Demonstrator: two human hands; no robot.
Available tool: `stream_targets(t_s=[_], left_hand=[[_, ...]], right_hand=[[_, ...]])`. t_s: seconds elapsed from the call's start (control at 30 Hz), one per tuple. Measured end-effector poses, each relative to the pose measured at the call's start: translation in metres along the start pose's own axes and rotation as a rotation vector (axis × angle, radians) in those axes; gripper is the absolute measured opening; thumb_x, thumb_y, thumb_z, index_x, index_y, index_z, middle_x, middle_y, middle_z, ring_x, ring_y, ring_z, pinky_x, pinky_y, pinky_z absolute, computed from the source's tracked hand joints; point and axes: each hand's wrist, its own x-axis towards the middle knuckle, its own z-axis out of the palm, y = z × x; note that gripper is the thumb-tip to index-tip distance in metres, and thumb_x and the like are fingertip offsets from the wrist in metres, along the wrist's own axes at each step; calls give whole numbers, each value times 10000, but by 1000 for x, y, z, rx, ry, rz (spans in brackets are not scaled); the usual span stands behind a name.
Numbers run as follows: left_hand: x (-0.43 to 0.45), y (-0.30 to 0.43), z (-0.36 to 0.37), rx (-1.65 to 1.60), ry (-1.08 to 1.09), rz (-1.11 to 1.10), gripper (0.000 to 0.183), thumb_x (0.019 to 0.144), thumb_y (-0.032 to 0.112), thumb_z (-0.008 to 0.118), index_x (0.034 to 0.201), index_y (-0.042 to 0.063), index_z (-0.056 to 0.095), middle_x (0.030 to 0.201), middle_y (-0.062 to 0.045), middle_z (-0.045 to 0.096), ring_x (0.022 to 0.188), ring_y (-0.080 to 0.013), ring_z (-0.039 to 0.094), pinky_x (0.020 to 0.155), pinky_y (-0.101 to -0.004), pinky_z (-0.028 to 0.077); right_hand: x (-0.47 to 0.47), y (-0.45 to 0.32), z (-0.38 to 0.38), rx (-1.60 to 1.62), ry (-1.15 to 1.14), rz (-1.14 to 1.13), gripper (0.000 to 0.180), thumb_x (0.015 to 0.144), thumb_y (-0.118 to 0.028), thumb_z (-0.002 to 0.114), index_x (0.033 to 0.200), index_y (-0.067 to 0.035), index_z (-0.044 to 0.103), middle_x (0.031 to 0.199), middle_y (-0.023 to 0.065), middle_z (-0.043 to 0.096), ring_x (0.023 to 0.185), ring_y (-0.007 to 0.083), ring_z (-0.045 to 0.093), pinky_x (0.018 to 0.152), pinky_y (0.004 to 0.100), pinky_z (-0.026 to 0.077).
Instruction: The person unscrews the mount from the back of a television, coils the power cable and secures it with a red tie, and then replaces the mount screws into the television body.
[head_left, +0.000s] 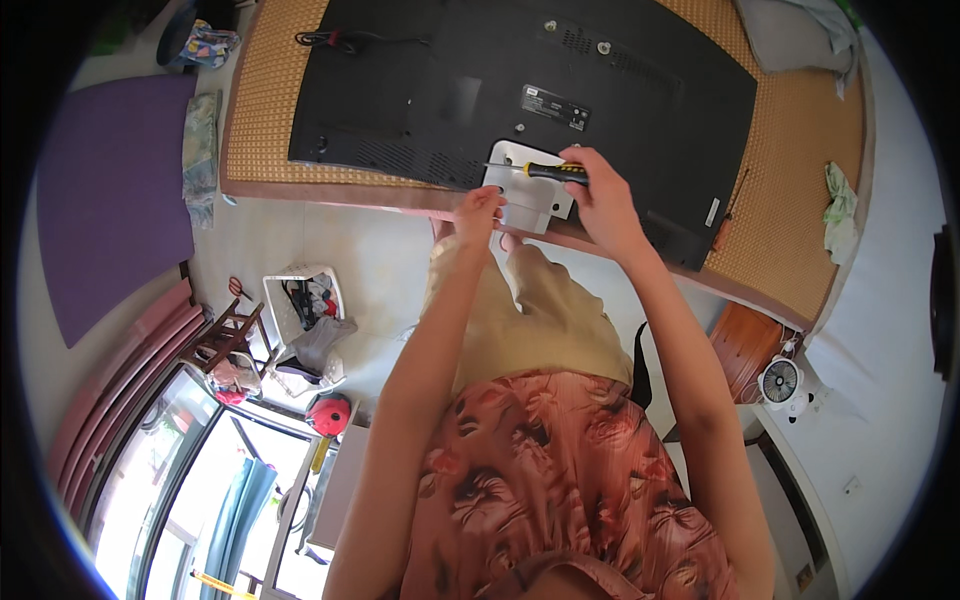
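A black flat-panel television (637, 105) lies face down on a woven mat, its back up. At its near edge sits a white stand bracket (529, 191) with dark screw holes. My right hand (606, 202) grips the black and yellow handle of a screwdriver (555, 172). The screwdriver lies nearly level above the bracket, its shaft pointing left. My left hand (478, 216) is at the bracket's left edge, fingertips drawn together beside a hole. Whether something small is between those fingers is too small to tell.
The woven mat (262, 127) covers a bed. A second screwdriver (722, 231) lies right of the television, and a coiled power cable (337, 39) at its upper left. A green cloth (840, 214) and a grey pillow (791, 37) rest at the right. White baskets (304, 274) stand on the floor.
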Motion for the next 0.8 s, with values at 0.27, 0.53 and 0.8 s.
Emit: stream_targets(t_s=[0.27, 0.53, 0.8], left_hand=[[25, 14, -10, 382, 89, 274, 194, 863, 77, 574, 1045, 24, 615, 808, -29, 649, 619, -53, 534, 535, -195, 427], [29, 8, -10, 204, 104, 159, 197, 863, 74, 570, 1047, 21, 618, 797, -33, 656, 601, -71, 540, 508, -214, 434], [8, -38, -25, 200, 118, 30, 163, 874, 57, 559, 1022, 14, 612, 819, -48, 649, 606, -75, 529, 511, -207, 440]], right_hand=[[-28, 29, -25, 186, 59, 422, 241, 858, -76, 593, 1094, -59, 552, 810, 64, 605, 632, 142, 532, 599, 277, 441], [-57, 36, -9, 413, 61, 666, 232, 868, -152, 605, 1071, -39, 591, 664, 0, 544, 544, 53, 473, 492, 237, 384], [-58, 0, 26, 55, 96, 313, 244, 854, -90, 626, 1086, -22, 590, 895, 119, 610, 689, 179, 564, 623, 284, 462]])
